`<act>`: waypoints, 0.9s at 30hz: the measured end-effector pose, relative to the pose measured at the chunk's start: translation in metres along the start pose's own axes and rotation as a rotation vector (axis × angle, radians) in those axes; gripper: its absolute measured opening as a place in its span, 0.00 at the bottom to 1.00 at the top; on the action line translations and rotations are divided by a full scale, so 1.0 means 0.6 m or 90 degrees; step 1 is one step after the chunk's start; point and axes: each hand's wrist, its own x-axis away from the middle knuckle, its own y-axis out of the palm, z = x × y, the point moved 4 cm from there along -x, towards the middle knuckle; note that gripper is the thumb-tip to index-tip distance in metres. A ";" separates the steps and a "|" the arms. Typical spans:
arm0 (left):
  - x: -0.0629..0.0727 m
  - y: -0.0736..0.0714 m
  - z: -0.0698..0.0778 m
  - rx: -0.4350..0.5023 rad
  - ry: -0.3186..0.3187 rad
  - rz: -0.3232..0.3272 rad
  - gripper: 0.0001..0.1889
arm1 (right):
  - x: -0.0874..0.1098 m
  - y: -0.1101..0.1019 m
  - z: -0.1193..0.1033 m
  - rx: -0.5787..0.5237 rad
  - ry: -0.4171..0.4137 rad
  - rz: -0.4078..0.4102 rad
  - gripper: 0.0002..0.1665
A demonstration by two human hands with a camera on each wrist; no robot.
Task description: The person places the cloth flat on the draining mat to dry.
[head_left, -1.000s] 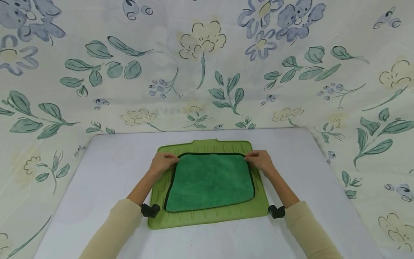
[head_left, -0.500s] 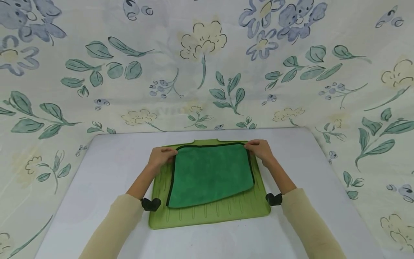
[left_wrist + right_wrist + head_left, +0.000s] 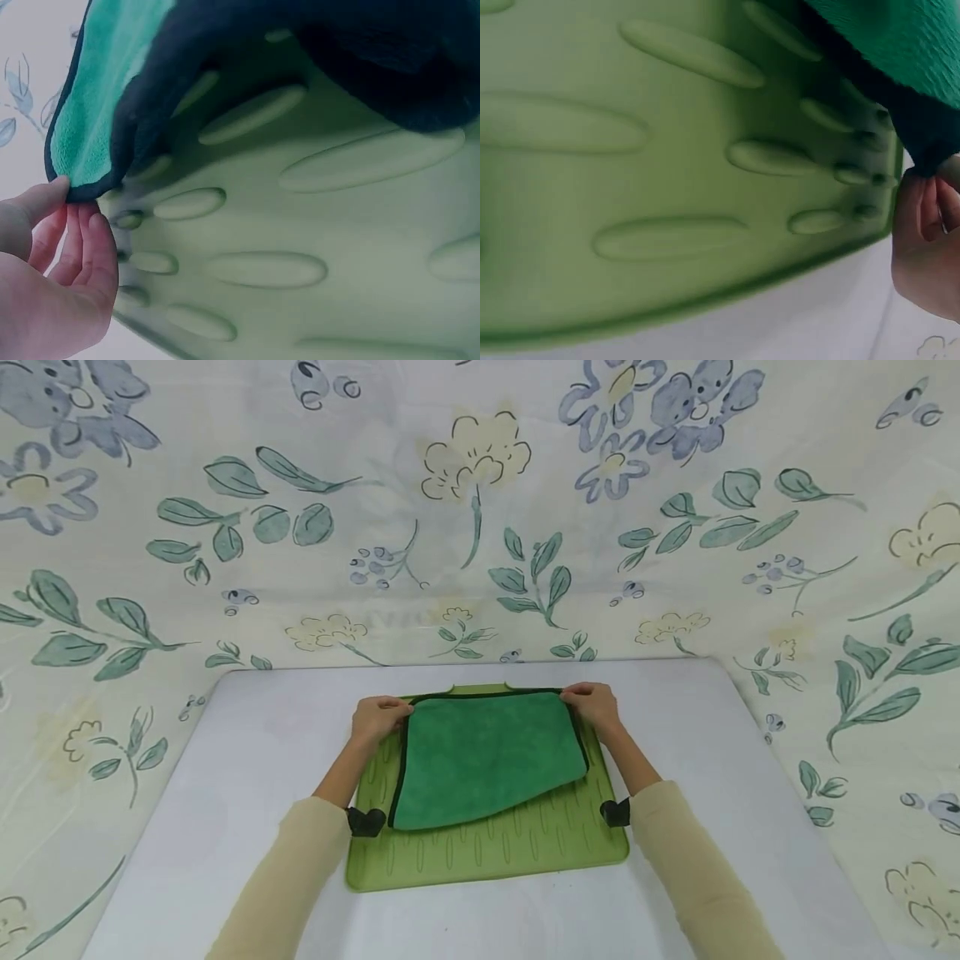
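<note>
A green cloth with a dark edging hangs between both hands, over a light green ridged mat. My left hand pinches its far left corner, and in the left wrist view the thumb and fingers of that hand grip the dark border. At the far right corner my right hand pinches the cloth; the right wrist view shows the bunched border between the fingers of that hand. In both wrist views the cloth stands partly off the mat, its shadow falling on the ridges.
The mat lies on a white table that extends beyond it on every side. Behind and beside the table hangs a floral-printed sheet. A small black device sits at each wrist.
Both hands have moved the cloth's far edge away toward the back of the mat. Its near edge has drawn back too, most at the right, uncovering more of the mat's front.
</note>
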 end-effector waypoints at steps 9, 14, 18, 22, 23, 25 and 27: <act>0.000 0.008 -0.002 -0.053 0.036 0.025 0.13 | 0.000 0.017 0.015 0.098 -0.020 0.025 0.13; 0.009 0.011 0.004 -0.069 0.043 0.039 0.13 | 0.002 0.020 0.010 0.129 -0.062 0.029 0.11; 0.012 0.012 0.005 -0.076 0.046 0.044 0.13 | 0.002 0.021 0.010 0.140 -0.072 0.030 0.12; 0.014 0.012 0.005 -0.077 0.051 0.042 0.14 | 0.008 0.016 0.006 0.138 -0.064 0.032 0.13; 0.014 0.012 0.005 -0.079 0.053 0.041 0.14 | 0.009 0.014 0.006 0.138 -0.064 0.032 0.14; 0.016 0.011 0.003 -0.082 0.056 0.039 0.15 | 0.012 0.011 0.004 0.136 -0.065 0.032 0.15; 0.019 0.009 0.002 -0.085 0.062 0.038 0.15 | 0.014 0.010 0.004 0.132 -0.070 0.029 0.15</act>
